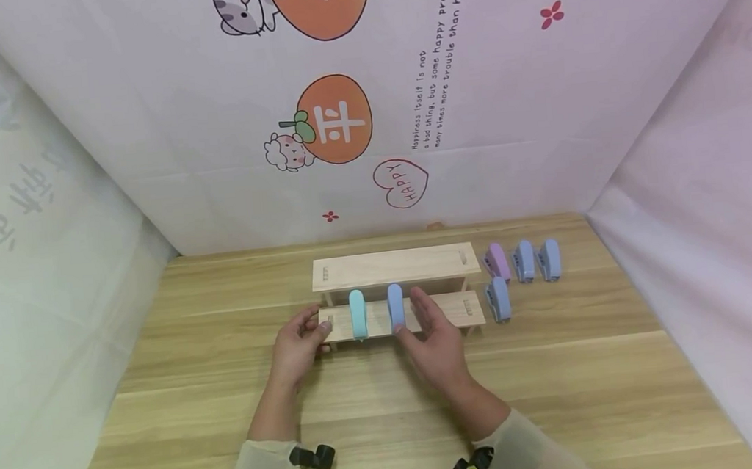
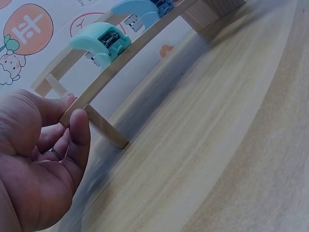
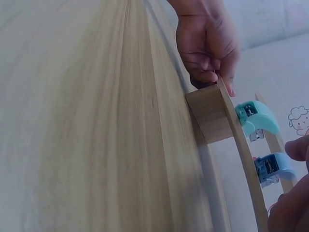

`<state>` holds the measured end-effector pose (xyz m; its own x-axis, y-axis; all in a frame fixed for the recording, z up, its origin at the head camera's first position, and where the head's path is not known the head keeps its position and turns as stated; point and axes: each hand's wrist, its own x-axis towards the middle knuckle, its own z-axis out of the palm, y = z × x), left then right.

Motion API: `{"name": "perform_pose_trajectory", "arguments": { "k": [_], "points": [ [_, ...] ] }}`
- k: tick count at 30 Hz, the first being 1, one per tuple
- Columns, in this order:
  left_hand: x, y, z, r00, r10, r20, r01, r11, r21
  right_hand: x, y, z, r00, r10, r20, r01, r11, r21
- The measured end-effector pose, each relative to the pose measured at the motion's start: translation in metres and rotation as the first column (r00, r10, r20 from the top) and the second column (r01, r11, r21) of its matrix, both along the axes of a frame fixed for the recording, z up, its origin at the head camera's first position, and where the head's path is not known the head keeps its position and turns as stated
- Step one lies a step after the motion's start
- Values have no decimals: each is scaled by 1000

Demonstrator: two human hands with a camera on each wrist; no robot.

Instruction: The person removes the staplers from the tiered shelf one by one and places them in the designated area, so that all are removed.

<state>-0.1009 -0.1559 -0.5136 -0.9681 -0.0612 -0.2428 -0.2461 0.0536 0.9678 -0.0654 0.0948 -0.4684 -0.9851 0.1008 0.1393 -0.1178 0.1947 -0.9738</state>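
My left hand (image 1: 295,349) pinches the left end of the front wooden shelf (image 1: 438,309) between thumb and fingers. Across that shelf stand a mint-green stapler (image 1: 358,315) and, to its right, a blue stapler (image 1: 396,306). The right hand (image 1: 439,343) is at the blue stapler, thumb tip at its near end. Its fingers reach forward on the stapler's right side, with a narrow gap showing in the head view. From the right wrist view, the blue stapler (image 3: 274,168) stands upright beside this hand.
Behind the front shelf is a second, taller wooden shelf (image 1: 395,267). On the table to the right stand a purple stapler (image 1: 497,262) and several blue ones, one of them (image 1: 499,299) nearer the front shelf's right end. White printed cloth (image 1: 490,174) walls the back and sides.
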Motion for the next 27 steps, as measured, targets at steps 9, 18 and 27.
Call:
{"name": "perform_pose_trajectory", "arguments": {
  "k": [9, 18, 27],
  "points": [
    [-1, 0, 0, 1000, 1, 19, -1, 1000, 1, -7, -3, -21, 999, 26, -37, -26, 1000, 5],
    [0, 0, 1, 1000, 4, 23, -4, 1000, 11, -8, -10, -17, 997, 40, -70, -33, 994, 100],
    [-1, 0, -1, 1000, 3, 22, -3, 1000, -4, -12, -14, -18, 999, 20, -28, -15, 986, 169]
  ]
}}
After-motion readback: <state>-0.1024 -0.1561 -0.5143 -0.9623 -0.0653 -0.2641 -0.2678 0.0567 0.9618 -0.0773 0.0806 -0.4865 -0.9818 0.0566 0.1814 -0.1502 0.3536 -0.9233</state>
